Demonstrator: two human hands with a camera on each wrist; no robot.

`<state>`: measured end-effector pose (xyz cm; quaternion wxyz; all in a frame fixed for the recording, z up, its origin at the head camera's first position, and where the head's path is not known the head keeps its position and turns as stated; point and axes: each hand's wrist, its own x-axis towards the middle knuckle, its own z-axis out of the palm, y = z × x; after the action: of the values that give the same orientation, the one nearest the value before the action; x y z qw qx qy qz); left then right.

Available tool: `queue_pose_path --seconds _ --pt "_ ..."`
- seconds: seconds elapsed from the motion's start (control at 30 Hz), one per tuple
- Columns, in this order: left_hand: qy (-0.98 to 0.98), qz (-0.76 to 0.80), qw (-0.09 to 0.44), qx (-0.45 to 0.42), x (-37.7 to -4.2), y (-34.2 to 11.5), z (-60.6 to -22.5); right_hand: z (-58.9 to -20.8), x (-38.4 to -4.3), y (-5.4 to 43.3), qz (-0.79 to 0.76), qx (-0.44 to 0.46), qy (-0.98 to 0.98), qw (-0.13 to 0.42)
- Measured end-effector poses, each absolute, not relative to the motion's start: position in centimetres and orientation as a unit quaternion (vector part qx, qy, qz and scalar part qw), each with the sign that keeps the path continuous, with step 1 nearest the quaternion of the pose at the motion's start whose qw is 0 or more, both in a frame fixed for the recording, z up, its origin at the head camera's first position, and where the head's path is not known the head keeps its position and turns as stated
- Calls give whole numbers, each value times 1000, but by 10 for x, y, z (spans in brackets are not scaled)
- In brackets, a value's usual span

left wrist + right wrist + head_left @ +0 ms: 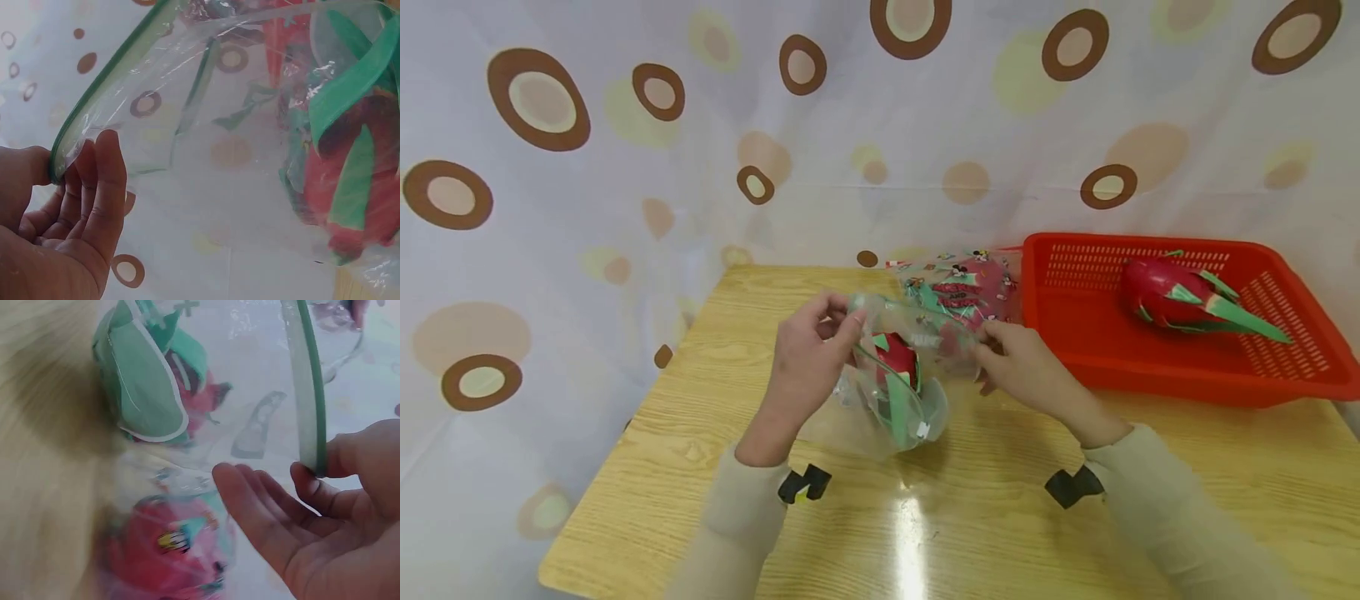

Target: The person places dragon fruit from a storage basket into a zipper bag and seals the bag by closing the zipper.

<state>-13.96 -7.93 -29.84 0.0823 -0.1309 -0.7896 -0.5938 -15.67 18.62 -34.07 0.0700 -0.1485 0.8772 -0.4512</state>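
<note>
A clear zip bag (934,408) with a green zip edge (112,75) is held over the table. Inside lies a red dragon fruit (897,357) with green leaf tips, probably artificial; its green part points toward the person. My left hand (808,362) pinches one end of the bag's zip edge between thumb and fingers. At the opposite end, my right hand (1022,367) pinches the same edge, its thumb and a finger on the green strip (314,394) in the right wrist view. The bag's mouth spans between both hands.
Behind the held bag lies a printed clear bag (958,283) with another red fruit inside. To its right stands a red plastic basket (1150,379) holding a loose dragon fruit (1172,296). A patterned cloth (850,108) hangs behind the wooden table (700,517).
</note>
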Motion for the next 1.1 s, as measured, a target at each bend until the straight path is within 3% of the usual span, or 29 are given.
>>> queue_pose_path --seconds 0.5,1.1 --pt "-718 -676 142 -90 -178 -129 -248 -247 -185 162 -596 -141 790 26" --pt "-714 -670 168 -110 -182 -128 -212 -206 -185 180 -598 -161 785 -34"
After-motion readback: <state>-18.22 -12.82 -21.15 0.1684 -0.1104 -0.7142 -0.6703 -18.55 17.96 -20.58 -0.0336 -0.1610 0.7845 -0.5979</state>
